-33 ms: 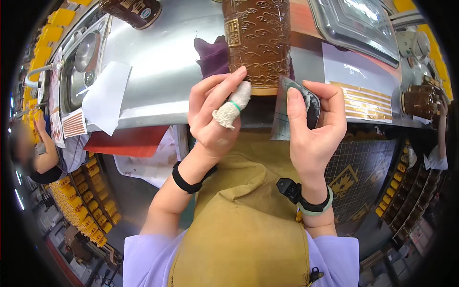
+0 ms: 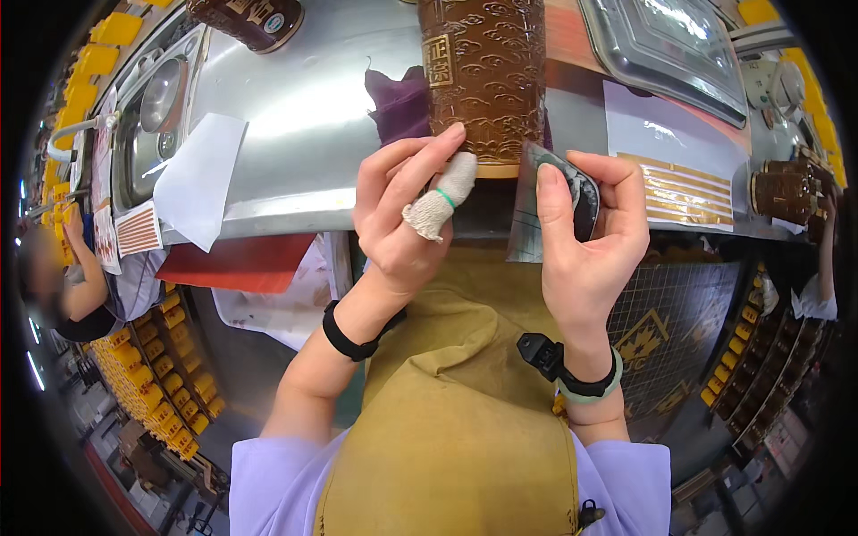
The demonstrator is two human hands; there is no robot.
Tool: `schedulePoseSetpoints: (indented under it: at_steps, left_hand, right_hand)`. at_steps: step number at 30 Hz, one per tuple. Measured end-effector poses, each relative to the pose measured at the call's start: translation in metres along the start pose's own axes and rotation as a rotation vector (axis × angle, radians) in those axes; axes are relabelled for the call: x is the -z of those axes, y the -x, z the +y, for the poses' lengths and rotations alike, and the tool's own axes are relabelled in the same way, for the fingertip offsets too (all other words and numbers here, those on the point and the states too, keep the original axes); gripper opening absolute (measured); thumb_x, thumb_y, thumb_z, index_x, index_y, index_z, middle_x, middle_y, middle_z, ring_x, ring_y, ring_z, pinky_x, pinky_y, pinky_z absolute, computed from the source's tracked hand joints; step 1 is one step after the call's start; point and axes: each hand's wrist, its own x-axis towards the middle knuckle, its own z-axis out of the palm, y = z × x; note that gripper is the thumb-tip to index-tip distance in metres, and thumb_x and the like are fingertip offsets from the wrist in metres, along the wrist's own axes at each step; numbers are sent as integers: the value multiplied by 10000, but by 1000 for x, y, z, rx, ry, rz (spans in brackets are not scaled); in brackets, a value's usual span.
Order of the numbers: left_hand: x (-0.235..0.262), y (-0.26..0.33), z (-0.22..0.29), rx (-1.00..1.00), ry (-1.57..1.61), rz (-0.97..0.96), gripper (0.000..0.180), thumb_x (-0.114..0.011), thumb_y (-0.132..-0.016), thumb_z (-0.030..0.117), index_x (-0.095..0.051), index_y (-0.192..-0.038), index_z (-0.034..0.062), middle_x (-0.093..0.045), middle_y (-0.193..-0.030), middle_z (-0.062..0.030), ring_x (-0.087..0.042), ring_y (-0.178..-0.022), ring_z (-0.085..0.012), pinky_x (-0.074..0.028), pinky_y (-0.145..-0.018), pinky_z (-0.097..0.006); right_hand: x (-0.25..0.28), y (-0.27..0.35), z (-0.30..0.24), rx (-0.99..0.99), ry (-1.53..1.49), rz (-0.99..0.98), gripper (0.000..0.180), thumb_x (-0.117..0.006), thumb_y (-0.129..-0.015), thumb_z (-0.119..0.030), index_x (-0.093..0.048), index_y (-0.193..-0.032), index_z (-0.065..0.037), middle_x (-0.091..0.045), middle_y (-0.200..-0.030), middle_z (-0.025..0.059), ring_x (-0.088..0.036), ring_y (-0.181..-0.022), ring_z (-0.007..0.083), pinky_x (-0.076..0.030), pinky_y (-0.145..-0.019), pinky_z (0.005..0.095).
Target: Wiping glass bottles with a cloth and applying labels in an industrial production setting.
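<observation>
A brown embossed jar with a gold label and a pale bottom rim lies at the near edge of the metal worktop. My left hand has its fingertips against the jar's lower end; one digit wears a cream cloth finger cover with a green band. Between thumb and fingers, my right hand pinches a dark, rounded flat piece together with a clear plastic sheet, close to the jar's bottom right. What the dark piece is, I cannot make out. Purple cloth shows beneath the jar.
Gold strips lie on white backing at the right, below a clear-lidded metal tray. Another brown jar is at the back left. White paper and red sheet overhang the left edge. Other people work at both sides.
The jar has shifted slightly to the right, and my left hand has moved a little the same way. My right hand stays in place.
</observation>
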Motion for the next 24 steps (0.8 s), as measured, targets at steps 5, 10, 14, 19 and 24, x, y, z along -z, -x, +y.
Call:
schedulePoseSetpoints:
  at_steps: [5,10,14,19,24]
  left_hand:
    - [-3,-1,0,-39,1,12,292,-731,-722,-107,-776,-978,27,-760,-1173,-121,-673,-966,-292,-591,-684,-339]
    - [2,-1,-1,-36,-25,-23,313,-725,-727,-96,-787,-992,58,-755,-1188,-115,-670,-967,-289,-588,-677,-337]
    - [4,-1,-2,-18,34,-44,371,-736,-720,-112,-780,-1056,41,-749,-1202,-126,-677,-976,-296,-589,-706,-332]
    - [1,1,-3,303,166,-7,534,-784,-691,-134,-707,-1213,-51,-734,-1238,-182,-692,-1063,-324,-591,-863,-367]
    - [2,1,1,308,230,-9,563,-780,-670,-123,-707,-1222,-44,-736,-1247,-172,-689,-1074,-319,-585,-885,-379]
  right_hand:
    - [-6,-1,-3,33,24,6,213,-751,-939,-13,-598,-1086,7,-661,-954,32,-626,-830,61,-518,-742,224]
    - [-17,3,-4,55,50,-17,204,-757,-929,-4,-613,-1074,3,-666,-939,31,-635,-828,61,-525,-740,228]
    - [-12,4,-9,23,24,-11,211,-749,-939,-4,-606,-1094,1,-666,-948,26,-630,-833,59,-520,-744,222]
    - [0,1,-16,103,88,41,199,-732,-950,-2,-603,-1101,6,-666,-946,32,-620,-839,54,-509,-745,214]
    - [-14,5,-17,130,172,-53,191,-756,-924,-12,-638,-1073,7,-677,-928,43,-639,-812,86,-516,-735,242]
